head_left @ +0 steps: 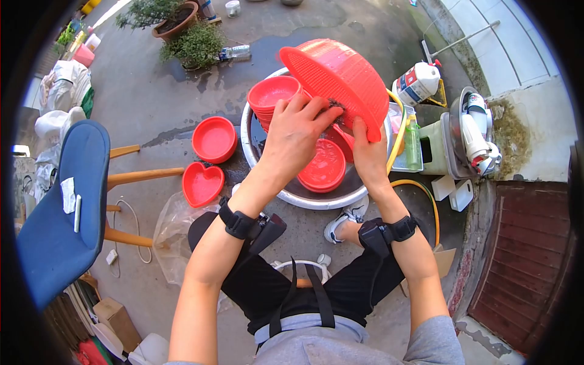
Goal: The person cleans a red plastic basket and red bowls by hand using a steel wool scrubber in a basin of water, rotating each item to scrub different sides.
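Two hands hold a red colander above a metal basin.

The right hand (370, 155) grips the rim of the red colander (340, 76), which is tilted on its side over the metal basin (316, 198). The left hand (296, 135) is closed on a dark scrubber (336, 107) (small, partly hidden) and presses it against the colander. A stack of red bowls (272, 94) and a red plate (322, 165) are in the basin. A round red bowl (214, 139) and a heart-shaped bowl (202, 182) lie on the ground beside it.

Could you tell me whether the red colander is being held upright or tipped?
Tipped: the red colander is tilted on its side above the metal basin, its rim facing left.
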Motion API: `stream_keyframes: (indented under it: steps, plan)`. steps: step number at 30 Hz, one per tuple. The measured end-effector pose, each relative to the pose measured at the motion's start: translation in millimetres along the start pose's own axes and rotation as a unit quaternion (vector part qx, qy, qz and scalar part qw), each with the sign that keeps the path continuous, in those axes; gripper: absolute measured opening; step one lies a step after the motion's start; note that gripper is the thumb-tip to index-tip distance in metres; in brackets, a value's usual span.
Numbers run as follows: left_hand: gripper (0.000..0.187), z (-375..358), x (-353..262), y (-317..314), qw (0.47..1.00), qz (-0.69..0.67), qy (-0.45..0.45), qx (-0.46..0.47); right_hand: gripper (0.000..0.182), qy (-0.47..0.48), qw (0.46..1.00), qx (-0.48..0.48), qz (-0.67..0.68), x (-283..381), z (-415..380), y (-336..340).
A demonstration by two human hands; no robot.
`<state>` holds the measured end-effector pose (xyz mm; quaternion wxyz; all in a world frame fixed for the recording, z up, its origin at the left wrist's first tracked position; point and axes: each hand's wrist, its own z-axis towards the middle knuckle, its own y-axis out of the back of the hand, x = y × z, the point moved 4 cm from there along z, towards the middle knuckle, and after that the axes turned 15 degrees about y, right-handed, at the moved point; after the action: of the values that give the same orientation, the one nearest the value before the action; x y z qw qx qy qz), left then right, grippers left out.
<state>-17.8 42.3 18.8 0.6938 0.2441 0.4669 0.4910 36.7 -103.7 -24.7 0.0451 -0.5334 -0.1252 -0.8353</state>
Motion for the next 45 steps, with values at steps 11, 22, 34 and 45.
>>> stream_keyframes:
  steps: [11,22,34,45]
  plan:
    - [0.047,-3.8,5.4,8.0,0.999,0.02,0.04,-0.005,0.038,-0.079,0.989,-0.052,0.114,2.9,3.8,-5.4]
    - [0.05,-23.9,42.6,38.2,0.987,0.03,0.149,-0.044,0.046,-0.148,0.989,-0.019,-0.024,-64.7,-9.0,-2.9]
    - [0.051,-29.6,77.9,79.7,0.967,-0.009,0.2,-0.157,0.042,-0.4,0.893,0.164,0.124,-122.0,-117.3,-182.7]
    - [0.05,-27.0,84.1,85.3,0.961,-0.037,0.219,-0.163,0.038,-0.174,0.919,0.351,-0.041,-123.0,-99.2,-207.9]
